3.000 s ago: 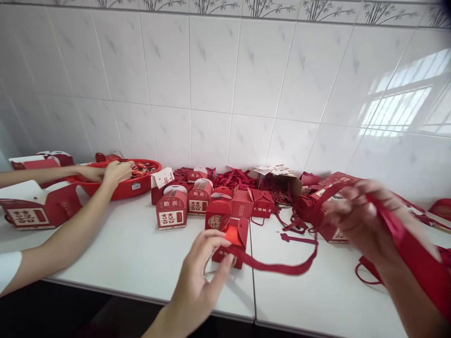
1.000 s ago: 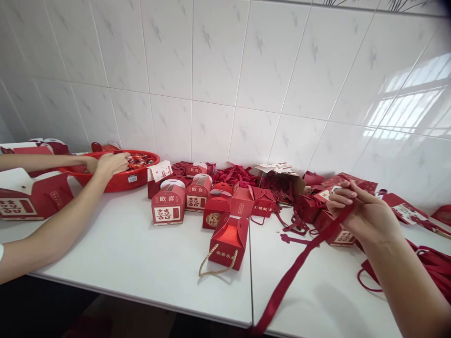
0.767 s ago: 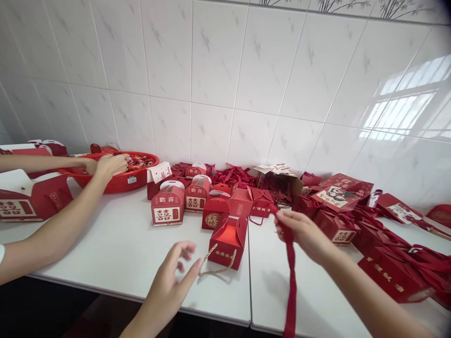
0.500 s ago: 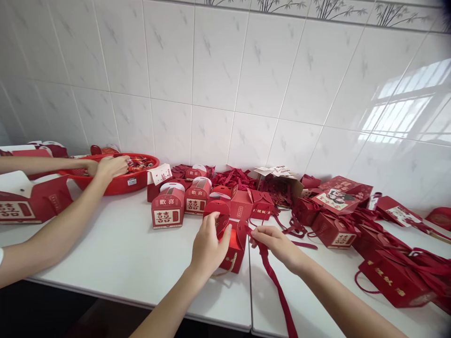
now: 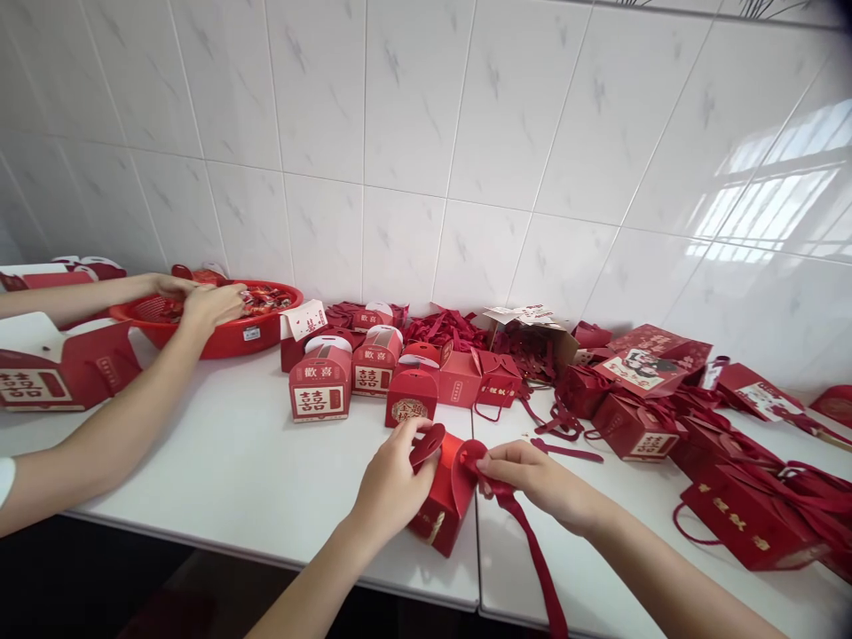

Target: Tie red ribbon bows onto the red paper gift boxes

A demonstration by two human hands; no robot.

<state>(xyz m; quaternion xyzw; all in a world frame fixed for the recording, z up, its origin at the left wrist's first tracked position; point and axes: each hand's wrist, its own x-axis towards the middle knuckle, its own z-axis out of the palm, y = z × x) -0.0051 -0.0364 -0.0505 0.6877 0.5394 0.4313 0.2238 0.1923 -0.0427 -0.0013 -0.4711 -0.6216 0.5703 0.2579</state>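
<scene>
Near the table's front, my left hand (image 5: 398, 484) grips the left side of a red gift box (image 5: 445, 510) by its flap. The box stands with its rounded top flaps apart, showing bright red inside, and has a gold cord on its front. At the box's right flap, my right hand (image 5: 529, 479) pinches a dark red ribbon (image 5: 532, 555) between thumb and fingers. The ribbon's long end hangs down over the table edge. Just behind stands a red box with a round gold emblem (image 5: 411, 399), and beside it are red boxes with white labels (image 5: 319, 382).
At left, another person's hands (image 5: 213, 306) reach into a red basin (image 5: 219, 342) of wrapped sweets, beside a large open box (image 5: 73, 368). Ribbons (image 5: 445, 331) lie heaped along the wall, near an open carton (image 5: 565, 346). Several tied boxes (image 5: 752, 519) crowd the right side.
The gift box has come closer to me and turned slightly, leaving the emblem box behind it in view. My right hand has brought the ribbon against its right flap.
</scene>
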